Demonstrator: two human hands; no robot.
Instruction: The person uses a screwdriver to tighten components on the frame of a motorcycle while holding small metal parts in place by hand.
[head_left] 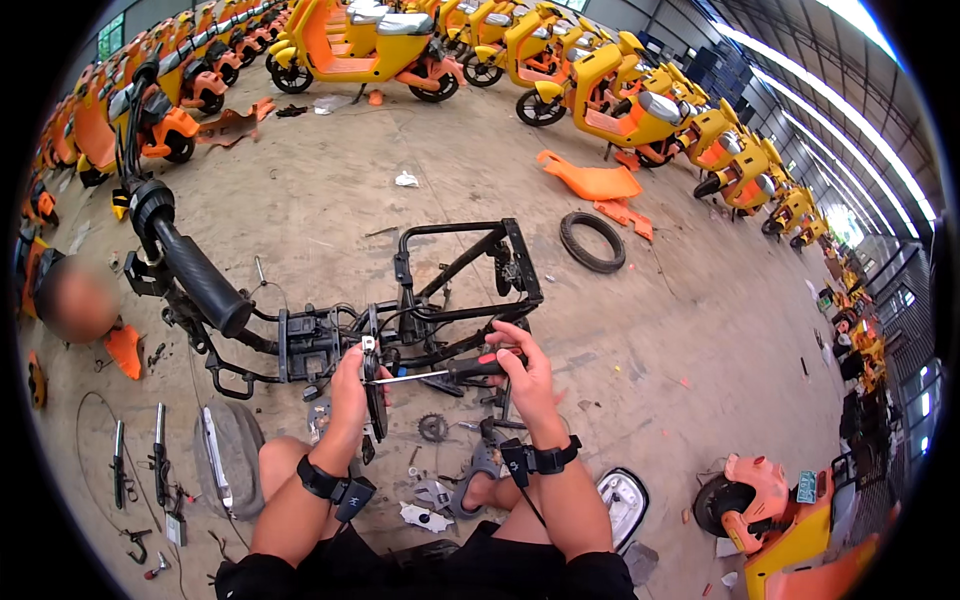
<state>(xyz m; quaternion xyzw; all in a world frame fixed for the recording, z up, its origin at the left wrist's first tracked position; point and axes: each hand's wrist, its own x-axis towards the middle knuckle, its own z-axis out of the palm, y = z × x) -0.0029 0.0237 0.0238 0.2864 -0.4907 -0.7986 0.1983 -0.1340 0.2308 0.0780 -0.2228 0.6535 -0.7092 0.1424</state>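
Note:
My right hand [532, 378] is closed round the black and red handle of a screwdriver [472, 368], its shaft pointing left. The screwdriver's tip meets or lies just in front of a narrow black part [377, 408] with a pale metal piece at its top. That part is gripped upright in my left hand [348, 396]; its exact kind I cannot make out. Just beyond both hands lies a bare black scooter frame [450, 318], with a handlebar grip [205, 280] rising at its left. A small toothed sprocket [432, 428] rests on the floor below my hands.
Several loose metal parts lie near my feet. At left are two shock absorbers [160, 450] and a grey scooter seat [228, 455]. A black tyre [592, 242] and orange panels [590, 178] lie farther off. Rows of yellow scooters [380, 60] stand behind; another person [75, 300] is at far left.

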